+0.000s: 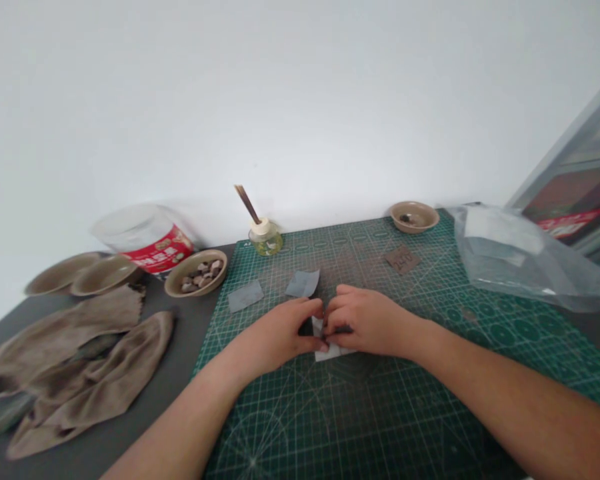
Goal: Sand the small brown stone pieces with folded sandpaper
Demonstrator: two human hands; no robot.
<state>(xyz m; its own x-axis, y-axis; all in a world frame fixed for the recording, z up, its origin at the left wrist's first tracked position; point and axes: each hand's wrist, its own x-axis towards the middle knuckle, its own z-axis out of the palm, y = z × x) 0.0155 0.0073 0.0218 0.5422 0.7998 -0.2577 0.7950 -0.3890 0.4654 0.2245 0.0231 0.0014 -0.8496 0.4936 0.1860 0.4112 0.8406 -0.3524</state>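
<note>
In the head view, a small white piece of paper (329, 353) lies on the green cutting mat (300, 413), mostly covered by my fingers. My left hand (285, 332) is curled at its left side, thumb and forefinger bent in a pinch against it. From the right, my right hand (363, 321) meets it with bent fingers pressed together over the paper. Whatever small thing may be between the fingertips is hidden. Just beyond the hands lie a grey sheet with a curled edge (303, 284) and a flat grey sheet (246, 296).
A brown square marked 240 (401, 260) and a bowl (414, 219) are at the back right, near a clear plastic bag (530, 260). Leftward stand a reed diffuser (265, 238), a bowl of stones (196, 273), a tipped tub (147, 237), empty bowls (105, 275) and brown cloths (95, 380).
</note>
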